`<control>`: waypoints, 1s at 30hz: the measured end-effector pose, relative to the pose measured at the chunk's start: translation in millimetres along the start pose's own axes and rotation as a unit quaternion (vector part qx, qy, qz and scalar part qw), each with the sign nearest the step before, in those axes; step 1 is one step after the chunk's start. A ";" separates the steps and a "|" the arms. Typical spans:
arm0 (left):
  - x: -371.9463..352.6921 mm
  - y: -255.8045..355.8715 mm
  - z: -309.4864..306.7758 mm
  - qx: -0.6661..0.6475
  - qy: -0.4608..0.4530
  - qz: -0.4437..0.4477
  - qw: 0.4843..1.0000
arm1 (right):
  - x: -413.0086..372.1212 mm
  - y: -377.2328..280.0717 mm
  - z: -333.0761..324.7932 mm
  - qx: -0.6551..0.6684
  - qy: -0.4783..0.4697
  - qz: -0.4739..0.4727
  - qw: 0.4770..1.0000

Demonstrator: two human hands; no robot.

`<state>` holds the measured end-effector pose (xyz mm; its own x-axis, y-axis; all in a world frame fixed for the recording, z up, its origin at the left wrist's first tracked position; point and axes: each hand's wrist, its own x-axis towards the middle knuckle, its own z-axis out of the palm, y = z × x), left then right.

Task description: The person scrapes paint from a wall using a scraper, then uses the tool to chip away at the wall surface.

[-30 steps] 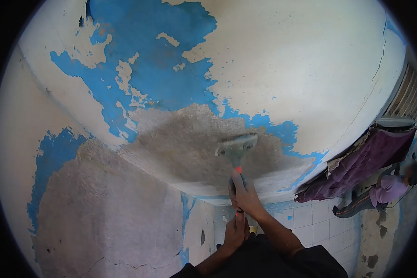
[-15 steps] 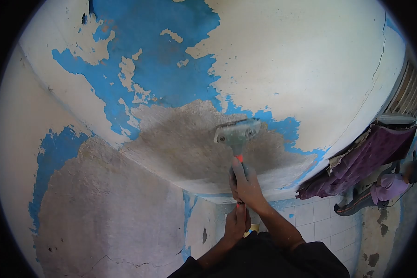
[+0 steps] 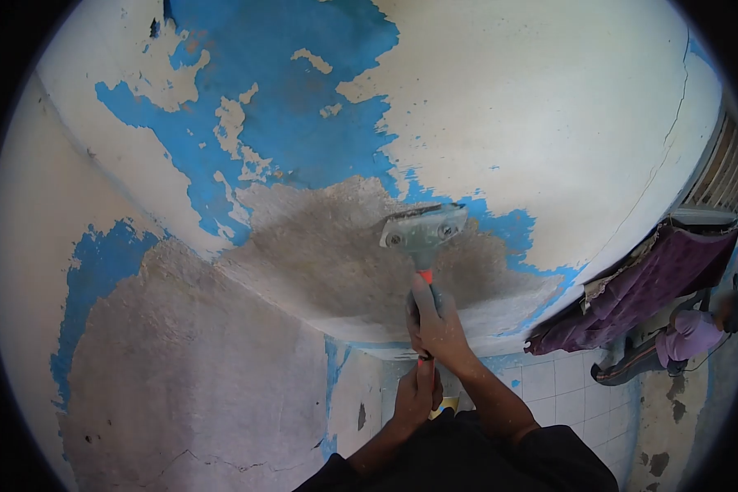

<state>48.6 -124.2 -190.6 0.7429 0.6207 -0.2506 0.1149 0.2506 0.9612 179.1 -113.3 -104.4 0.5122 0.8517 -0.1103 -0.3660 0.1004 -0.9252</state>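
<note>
A long-handled scraper (image 3: 423,234) with a wide grey head and red-and-black handle reaches up over the bare grey patch (image 3: 328,246) of the wall. Its blade edge lies close over the patch, near the ragged border of blue paint (image 3: 303,139). My right hand (image 3: 439,324) is wrapped around the upper handle, just under the red collar. Lower down, my left hand (image 3: 416,394) closes round the handle's end. Pale dust marks the scraper head and my right hand.
Cream paint (image 3: 549,123) covers the right of the wall, with a long crack. A second grey patch (image 3: 213,361) spreads over the adjoining wall. At right hang a purple cloth (image 3: 631,283) and a slatted vent (image 3: 717,168). Another person (image 3: 685,340) is beyond. White tiles (image 3: 553,385) lie below.
The scraper head was motion-blurred and is now sharper, in nearly the same place on the patch. Both hands keep their hold; the view has shifted slightly.
</note>
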 end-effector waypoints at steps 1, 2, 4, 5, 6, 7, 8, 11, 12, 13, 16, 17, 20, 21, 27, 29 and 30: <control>2.1 1.2 0.0 -0.003 0.001 0.007 1.000 | 1.1 -3.6 1.6 -0.005 0.001 -0.007 1.000; 0.7 0.4 -0.4 -0.004 0.001 0.001 1.000 | 0.8 -0.8 1.5 -0.002 0.000 -0.001 1.000; -4.5 -6.0 -0.6 -0.004 -0.005 -0.011 1.000 | -1.5 14.2 -3.9 0.005 0.003 0.008 1.000; -8.6 -13.5 0.3 -0.006 -0.001 -0.026 1.000 | -3.5 25.2 -8.7 0.005 0.005 0.012 1.000; -13.8 -20.3 2.0 -0.007 0.004 -0.042 0.999 | -6.4 34.5 -12.1 0.005 0.007 0.016 1.000; -14.9 -24.2 2.8 -0.008 0.010 -0.056 0.998 | -6.6 39.2 -14.5 0.005 0.008 0.021 1.000; -12.7 -26.0 2.7 0.002 0.009 -0.044 0.999 | -5.1 39.7 -16.3 0.001 0.012 0.015 1.000; -8.0 -5.4 5.7 0.026 0.010 -0.016 0.999 | -5.4 11.5 -10.6 0.000 0.015 -0.001 1.000; -3.2 9.1 8.1 0.028 0.008 -0.006 1.000 | -3.0 -4.1 -9.3 0.006 0.009 -0.014 1.000; 0.0 19.3 10.9 0.029 0.005 0.006 1.000 | -2.2 -15.4 -8.6 0.009 0.004 -0.029 1.000; 3.7 31.3 16.8 0.010 0.006 0.024 1.000 | -1.7 -29.9 -5.3 0.012 0.008 -0.040 0.999; 4.3 26.8 15.3 0.016 0.005 0.013 1.000 | -1.1 -24.8 -6.9 0.013 0.003 -0.032 0.999; -9.2 -6.4 9.8 0.029 -0.002 -0.025 0.999 | -8.4 19.4 -20.0 0.011 0.012 -0.002 1.000; -15.9 -13.6 10.6 0.032 0.000 -0.035 0.999 | -12.0 31.1 -22.1 0.005 0.021 0.007 1.000; -0.7 -3.4 12.5 0.001 0.000 -0.017 1.000 | -5.2 -0.5 -17.5 0.008 0.011 -0.005 1.000; 6.0 5.4 14.3 0.000 -0.006 0.004 1.000 | -1.6 -10.6 -16.4 0.009 0.004 -0.012 1.000; 6.2 6.8 15.6 0.003 -0.006 0.010 1.000 | -1.5 -11.1 -17.1 0.007 0.003 -0.018 1.000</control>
<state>64.3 -130.2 -183.8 0.7527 0.6168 -0.2301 0.1046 0.2331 0.9668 195.7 -124.5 -100.2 0.5297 0.8444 -0.0798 -0.3577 0.1371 -0.9237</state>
